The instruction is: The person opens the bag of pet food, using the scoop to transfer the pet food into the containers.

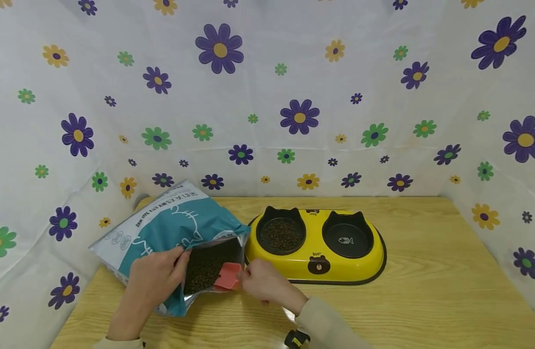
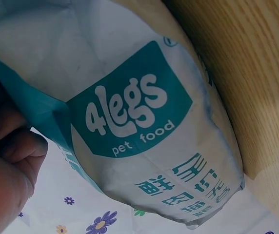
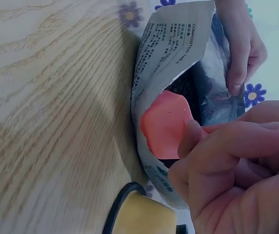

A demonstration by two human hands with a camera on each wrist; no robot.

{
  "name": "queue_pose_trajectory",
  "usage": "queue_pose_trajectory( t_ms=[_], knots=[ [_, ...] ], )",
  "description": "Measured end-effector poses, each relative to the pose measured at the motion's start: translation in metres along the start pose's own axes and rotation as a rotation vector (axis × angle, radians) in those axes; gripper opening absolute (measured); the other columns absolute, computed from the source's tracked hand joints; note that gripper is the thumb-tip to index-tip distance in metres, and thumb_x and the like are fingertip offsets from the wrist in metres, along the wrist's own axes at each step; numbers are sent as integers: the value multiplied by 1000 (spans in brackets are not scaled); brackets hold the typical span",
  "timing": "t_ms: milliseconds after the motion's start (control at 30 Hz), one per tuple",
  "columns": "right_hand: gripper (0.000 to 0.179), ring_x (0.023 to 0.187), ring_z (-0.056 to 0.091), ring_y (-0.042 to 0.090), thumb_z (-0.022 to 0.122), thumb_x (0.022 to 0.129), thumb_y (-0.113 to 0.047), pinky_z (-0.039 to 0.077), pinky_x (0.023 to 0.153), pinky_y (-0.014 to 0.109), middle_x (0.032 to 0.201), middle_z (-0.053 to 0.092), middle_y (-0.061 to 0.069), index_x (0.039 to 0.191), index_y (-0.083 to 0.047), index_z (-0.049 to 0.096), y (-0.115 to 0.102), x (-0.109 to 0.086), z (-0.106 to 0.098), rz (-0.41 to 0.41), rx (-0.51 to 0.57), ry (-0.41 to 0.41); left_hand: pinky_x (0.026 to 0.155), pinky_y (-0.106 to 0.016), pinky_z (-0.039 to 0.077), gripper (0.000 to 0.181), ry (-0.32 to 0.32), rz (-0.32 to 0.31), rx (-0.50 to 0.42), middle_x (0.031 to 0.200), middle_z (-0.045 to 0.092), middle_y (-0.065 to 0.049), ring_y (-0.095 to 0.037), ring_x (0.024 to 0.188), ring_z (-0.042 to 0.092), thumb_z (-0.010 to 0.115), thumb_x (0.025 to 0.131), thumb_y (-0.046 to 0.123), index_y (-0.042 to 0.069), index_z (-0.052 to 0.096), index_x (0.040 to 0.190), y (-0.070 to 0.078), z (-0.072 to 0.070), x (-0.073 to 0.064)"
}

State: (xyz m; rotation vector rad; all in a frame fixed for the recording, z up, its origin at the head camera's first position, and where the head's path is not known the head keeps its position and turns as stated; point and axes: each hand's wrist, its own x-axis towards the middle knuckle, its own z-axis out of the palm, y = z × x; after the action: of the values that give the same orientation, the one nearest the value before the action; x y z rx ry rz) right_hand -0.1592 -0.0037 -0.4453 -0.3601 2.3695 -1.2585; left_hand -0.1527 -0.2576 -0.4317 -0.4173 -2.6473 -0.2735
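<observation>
A teal and white pet food bag [image 1: 171,228] lies on its side with its mouth toward the person, and brown kibble [image 1: 204,275] shows inside. My left hand [image 1: 156,274] pinches the upper edge of that mouth, thumb at the opening. In the left wrist view the bag's printed side [image 2: 134,107] reads "4Legs pet food". My right hand [image 1: 267,283] grips the handle of a pink scoop [image 1: 228,276], whose bowl lies in the mouth of the bag. From the right wrist, the scoop [image 3: 166,124] shows only a few specks on its surface.
A yellow double pet bowl [image 1: 313,247] stands right beside the bag. Kibble [image 1: 282,235] covers the bottom of its left black dish; the right dish [image 1: 348,240] shows a bare fish print. Wooden tabletop [image 1: 437,271] extends to the right, and a flowered cloth [image 1: 267,97] hangs behind.
</observation>
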Motion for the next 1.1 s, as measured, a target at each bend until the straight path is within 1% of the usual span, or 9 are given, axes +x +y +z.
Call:
queue_pose_trajectory(
  t_ms=[133, 433, 500, 667, 733, 800, 1000, 1100],
  knots=[
    [53, 26, 37, 10, 55, 104, -19, 31, 33, 20, 44, 31, -6, 52, -16, 41, 2, 4, 3, -10, -9, 7, 44, -24, 23, 43, 14, 0, -2, 50, 30, 11, -5, 44, 29, 67, 96, 17, 22, 41, 62, 1, 1, 0],
    [48, 29, 35, 9, 50, 108, -26, 27, 34, 19, 45, 35, -5, 62, -15, 47, 12, 10, 15, -34, 24, -9, 44, -25, 24, 43, 14, -1, 3, 50, 31, 10, -6, 44, 30, 67, 96, 17, 22, 41, 62, 2, 1, 1],
    [46, 33, 34, 9, 49, 109, -26, 26, 36, 20, 47, 36, -5, 65, -14, 49, 15, 11, 17, -46, 26, -9, 45, -25, 25, 42, 10, -3, 3, 50, 32, 10, -6, 45, 31, 67, 96, 18, 22, 42, 62, 2, 1, 2],
    [38, 45, 32, 9, 46, 110, -28, 25, 46, 22, 56, 38, -5, 80, -11, 59, 23, 13, 23, -98, -8, 1, 45, -25, 25, 42, 2, -10, 5, 51, 32, 10, -6, 45, 31, 66, 97, 18, 22, 43, 62, 1, 1, 1],
    [35, 48, 33, 10, 45, 110, -29, 26, 49, 23, 60, 39, -5, 87, -9, 62, 26, 12, 24, -103, -6, -1, 45, -25, 25, 42, 5, -8, 4, 50, 31, 10, -6, 45, 31, 66, 96, 18, 22, 42, 62, 1, 1, 1],
    [36, 50, 34, 11, 45, 110, -30, 27, 51, 23, 62, 41, -4, 89, -7, 62, 28, 11, 25, -95, 5, -8, 45, -25, 25, 42, 12, -3, 4, 50, 31, 10, -6, 45, 31, 67, 96, 18, 22, 42, 62, 0, 2, 0],
    [38, 56, 37, 12, 45, 110, -29, 29, 57, 24, 66, 44, -3, 85, -5, 61, 31, 8, 26, -89, 46, -12, 45, -25, 25, 42, 20, -3, 1, 50, 31, 11, -6, 45, 32, 67, 96, 18, 22, 42, 62, -1, 3, -1],
    [38, 56, 38, 12, 45, 110, -30, 30, 57, 24, 67, 45, -3, 84, -6, 61, 30, 6, 27, -90, 31, 3, 45, -25, 25, 42, 19, -6, -3, 50, 31, 10, -7, 45, 31, 67, 96, 17, 22, 42, 62, -2, 3, -1]
  ],
)
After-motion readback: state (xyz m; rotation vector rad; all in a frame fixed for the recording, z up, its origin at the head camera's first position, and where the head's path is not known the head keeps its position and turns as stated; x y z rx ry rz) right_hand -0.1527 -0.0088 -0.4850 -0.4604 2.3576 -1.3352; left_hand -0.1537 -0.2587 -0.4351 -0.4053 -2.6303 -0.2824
